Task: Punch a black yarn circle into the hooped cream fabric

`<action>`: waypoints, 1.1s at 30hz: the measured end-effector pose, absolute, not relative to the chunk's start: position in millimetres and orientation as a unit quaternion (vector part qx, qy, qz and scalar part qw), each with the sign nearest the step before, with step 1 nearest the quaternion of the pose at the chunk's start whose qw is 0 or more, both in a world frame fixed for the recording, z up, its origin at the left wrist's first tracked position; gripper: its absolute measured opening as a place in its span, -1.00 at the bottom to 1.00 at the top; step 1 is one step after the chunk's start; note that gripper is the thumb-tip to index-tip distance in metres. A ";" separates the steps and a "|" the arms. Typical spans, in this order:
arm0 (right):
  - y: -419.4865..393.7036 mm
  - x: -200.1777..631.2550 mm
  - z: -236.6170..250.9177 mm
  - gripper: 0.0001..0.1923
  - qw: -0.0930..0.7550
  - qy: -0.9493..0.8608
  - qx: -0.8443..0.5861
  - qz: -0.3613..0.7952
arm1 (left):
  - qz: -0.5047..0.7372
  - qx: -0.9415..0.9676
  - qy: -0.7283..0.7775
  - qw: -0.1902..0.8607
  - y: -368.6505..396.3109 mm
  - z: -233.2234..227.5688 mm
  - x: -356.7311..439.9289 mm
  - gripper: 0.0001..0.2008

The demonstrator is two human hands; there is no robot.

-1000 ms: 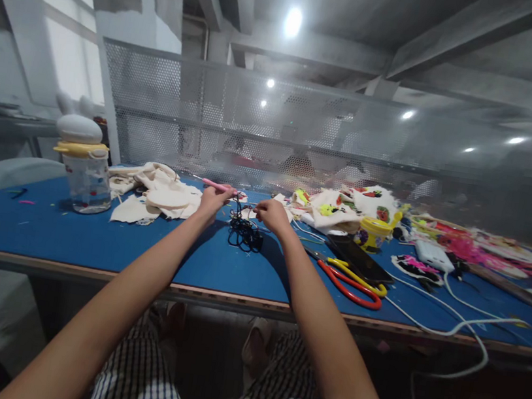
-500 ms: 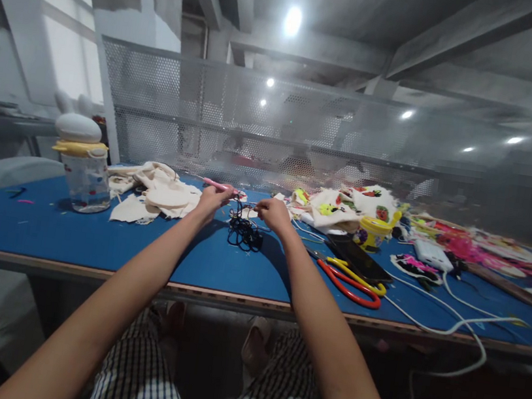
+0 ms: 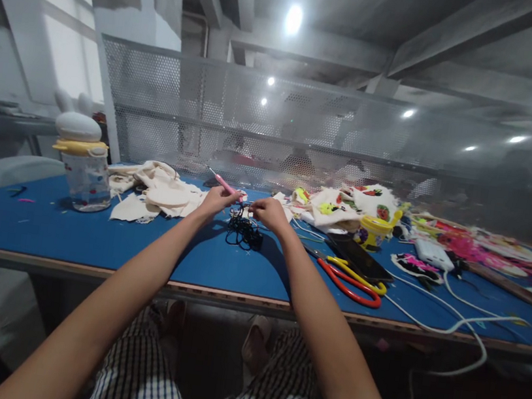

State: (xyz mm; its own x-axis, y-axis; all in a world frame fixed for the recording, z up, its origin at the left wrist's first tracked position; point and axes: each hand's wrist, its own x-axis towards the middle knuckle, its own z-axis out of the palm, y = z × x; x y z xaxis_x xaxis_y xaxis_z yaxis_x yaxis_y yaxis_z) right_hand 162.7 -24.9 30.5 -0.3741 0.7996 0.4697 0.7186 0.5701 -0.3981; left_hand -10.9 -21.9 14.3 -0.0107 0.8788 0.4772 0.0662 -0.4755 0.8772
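My left hand (image 3: 218,200) is closed around a pink-handled tool (image 3: 225,184) with a thin metal shaft, like a punch needle. Its shaft points up and to the left. Fingers pinched, my right hand (image 3: 268,213) is close by on the right, at a strand of black yarn; the exact grip is too small to see clearly. A loose tangle of black yarn (image 3: 244,234) lies on the blue tabletop (image 3: 230,272), below and between both hands.
Cream cloth (image 3: 172,198) and a rabbit-lidded bottle (image 3: 83,167) are on the left. To the right lie red-and-yellow scissors (image 3: 350,284), a dark phone (image 3: 361,258), a yellow tub (image 3: 373,233), a white cable (image 3: 445,330) and piled patches (image 3: 374,205). A perforated metal screen (image 3: 255,138) stands behind.
The pink-handled tool has tilted, its metal tip swinging upward. My hands have come closer together, and the black yarn between them has sunk toward the tangle.
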 end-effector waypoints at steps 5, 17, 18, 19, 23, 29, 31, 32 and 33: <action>-24.8 161.4 30.1 -0.81 0.328 -0.826 -0.451 0.078 | 0.584 0.604 0.418 0.346 -23.5 16.3 -11.2 -0.54; -21.6 157.8 24.2 -0.81 0.356 -0.823 -0.431 0.105 | 0.533 0.659 0.417 0.328 -28.1 15.9 -6.4 -0.65; -21.0 157.1 23.5 -0.80 0.357 -0.823 -0.428 0.108 | 0.528 0.665 0.415 0.327 -28.1 16.0 -5.1 -0.67; -20.4 156.4 22.9 -0.80 0.358 -0.823 -0.426 0.112 | 0.526 0.669 0.413 0.325 -27.8 16.1 -3.9 -0.70; -18.2 154.9 20.4 -0.79 0.357 -0.819 -0.425 0.143 | 0.512 0.690 0.417 0.295 -25.1 17.0 -1.3 -0.82; -17.3 156.2 23.9 -0.67 0.467 -0.751 -0.426 0.190 | 0.387 0.723 0.571 -0.032 -33.3 23.1 -4.8 -0.67; -16.0 158.8 29.1 -0.60 0.536 -0.696 -0.410 0.245 | 0.293 0.729 0.606 -0.121 -36.6 23.5 -6.5 -0.60; -15.2 160.7 31.9 -0.61 0.567 -0.663 -0.403 0.276 | 0.254 0.732 0.615 -0.144 -37.5 23.1 -7.1 -0.58; -14.3 162.9 34.7 -0.65 0.594 -0.630 -0.398 0.303 | 0.223 0.737 0.618 -0.157 -37.8 22.3 -7.4 -0.57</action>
State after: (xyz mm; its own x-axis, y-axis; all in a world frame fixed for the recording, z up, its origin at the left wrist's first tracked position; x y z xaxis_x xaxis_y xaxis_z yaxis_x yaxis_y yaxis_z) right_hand 162.9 -14.3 34.7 0.0228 0.8617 0.5068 0.1405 0.4992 -0.8550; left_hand -7.4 -37.8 22.3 0.1360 0.8415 0.5228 0.9814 -0.1866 0.0451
